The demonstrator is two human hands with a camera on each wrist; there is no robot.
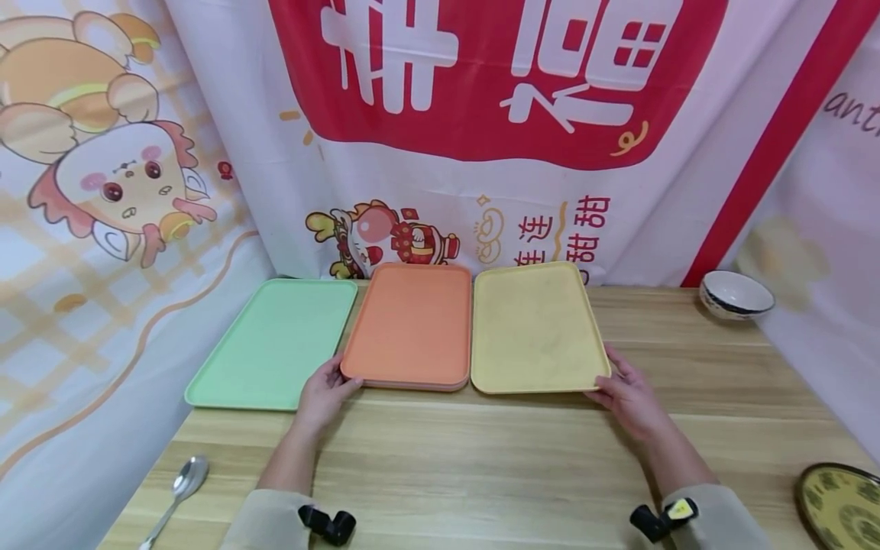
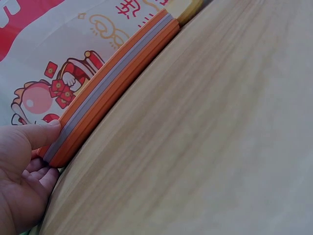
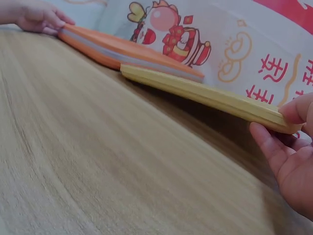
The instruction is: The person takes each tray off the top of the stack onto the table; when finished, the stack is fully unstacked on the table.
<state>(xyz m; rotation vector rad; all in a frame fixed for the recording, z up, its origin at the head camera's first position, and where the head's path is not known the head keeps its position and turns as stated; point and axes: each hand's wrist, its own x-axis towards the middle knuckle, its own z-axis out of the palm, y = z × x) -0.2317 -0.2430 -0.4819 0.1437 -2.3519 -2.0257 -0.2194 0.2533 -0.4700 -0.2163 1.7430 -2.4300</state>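
Note:
My left hand (image 1: 323, 393) grips the near left corner of a stack of orange trays (image 1: 412, 328), thumb at the top edge and fingers below. In the left wrist view a greyish-purple tray (image 2: 105, 93) shows between the orange layers. At the right, my right hand (image 1: 630, 397) pinches a yellow tray (image 1: 539, 328) by its near right corner. The right wrist view shows that tray (image 3: 205, 93) tilted, its held end raised off the table and its other end against the orange stack. A green tray (image 1: 275, 344) lies flat left of the stack.
A metal spoon (image 1: 189, 480) lies at the front left of the wooden table (image 1: 481, 473). There is a patterned bowl (image 1: 736, 296) at the back right and a yellow-green patterned plate (image 1: 842, 504) at the front right. Printed cloth (image 1: 385, 183) hangs behind the trays.

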